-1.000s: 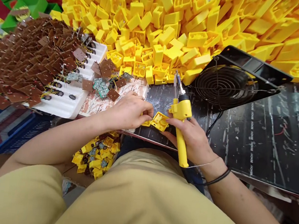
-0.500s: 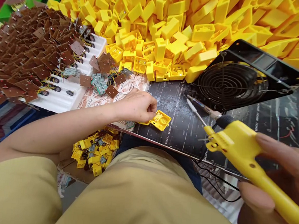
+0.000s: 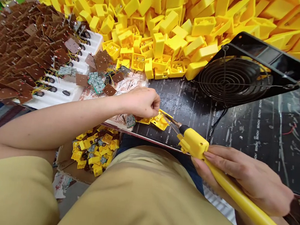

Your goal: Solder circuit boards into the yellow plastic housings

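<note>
My left hand (image 3: 140,103) is pinched shut on a small yellow plastic housing (image 3: 160,120) lying on the black work mat (image 3: 242,134). My right hand (image 3: 246,177) grips the long yellow handle of a soldering iron (image 3: 196,146). Its metal tip points left and reaches the housing beside my left fingers. A small circuit board (image 3: 130,120) lies just under my left hand.
A big heap of yellow housings (image 3: 173,27) fills the back. A black fan (image 3: 234,79) leans at the right. Brown circuit boards (image 3: 26,49) are piled on a white tray (image 3: 69,96) at the left. A box of finished yellow parts (image 3: 95,151) sits below the mat's edge.
My right hand has swung the soldering iron away to the right and back, and lowered its tip onto the housing. My left hand has stayed on the housing.
</note>
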A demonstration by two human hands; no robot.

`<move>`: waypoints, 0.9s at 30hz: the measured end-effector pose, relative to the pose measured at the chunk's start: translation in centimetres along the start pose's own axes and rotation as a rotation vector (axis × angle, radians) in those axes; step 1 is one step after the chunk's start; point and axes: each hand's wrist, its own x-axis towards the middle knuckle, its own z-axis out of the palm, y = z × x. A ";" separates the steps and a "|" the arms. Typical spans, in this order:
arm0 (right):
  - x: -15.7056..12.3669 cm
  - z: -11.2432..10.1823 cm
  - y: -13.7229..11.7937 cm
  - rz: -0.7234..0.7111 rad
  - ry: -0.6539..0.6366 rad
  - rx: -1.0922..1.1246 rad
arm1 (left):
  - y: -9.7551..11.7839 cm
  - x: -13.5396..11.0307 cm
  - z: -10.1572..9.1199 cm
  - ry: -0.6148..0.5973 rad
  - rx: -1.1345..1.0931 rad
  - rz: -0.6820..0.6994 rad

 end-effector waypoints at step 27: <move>1.0 -2.2 1.1 -0.116 0.009 -0.145 | -0.3 0.4 -0.3 -0.095 -0.170 -0.057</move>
